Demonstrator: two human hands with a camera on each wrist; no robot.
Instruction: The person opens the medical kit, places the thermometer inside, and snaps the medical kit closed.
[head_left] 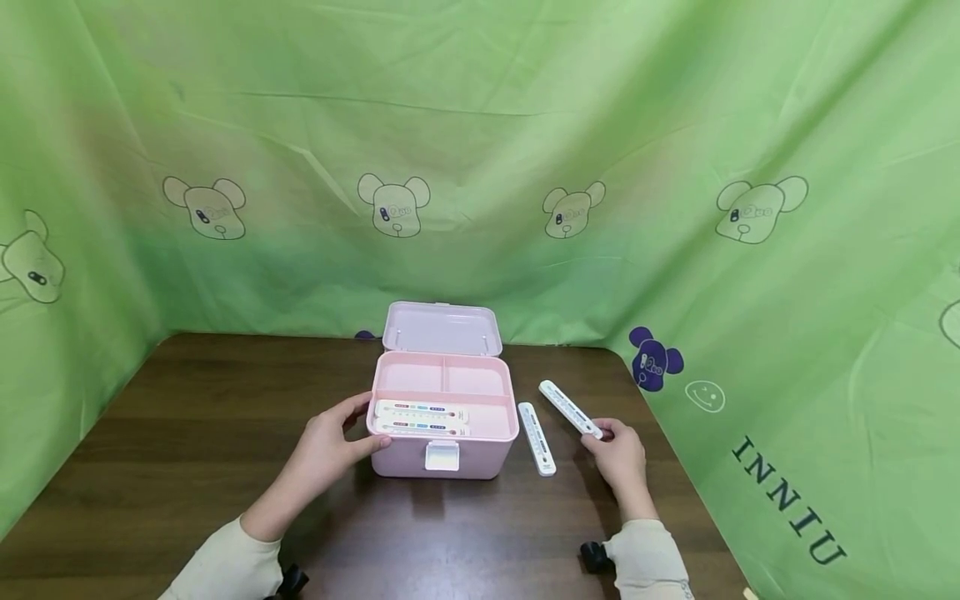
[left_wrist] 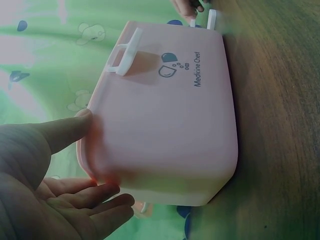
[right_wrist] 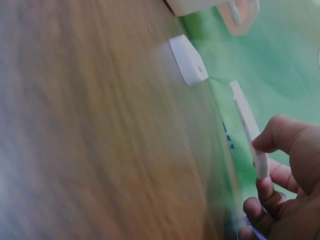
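Note:
A pink medicine chest [head_left: 480, 461] stands on the table with its lid [head_left: 442, 329] raised. At its left front corner my left hand [head_left: 321, 446] holds on, thumb over the front rim and fingers against the left side. Inside the front compartment lie two white thermometers [head_left: 422, 411] with coloured marks. My right hand [head_left: 619, 454] pinches the near end of another white thermometer [right_wrist: 247, 120], lifted off the wood in the right wrist view. A further thermometer [head_left: 537, 439] lies on the table, between the chest and my right hand.
The dark wooden table [head_left: 187, 433] carries all of this. A green cloth [head_left: 480, 267] printed with bear heads hangs behind it and at both sides. The chest's back part has two compartments, parted by a thin divider [head_left: 445, 374]. A white latch [head_left: 442, 456] sits on its front.

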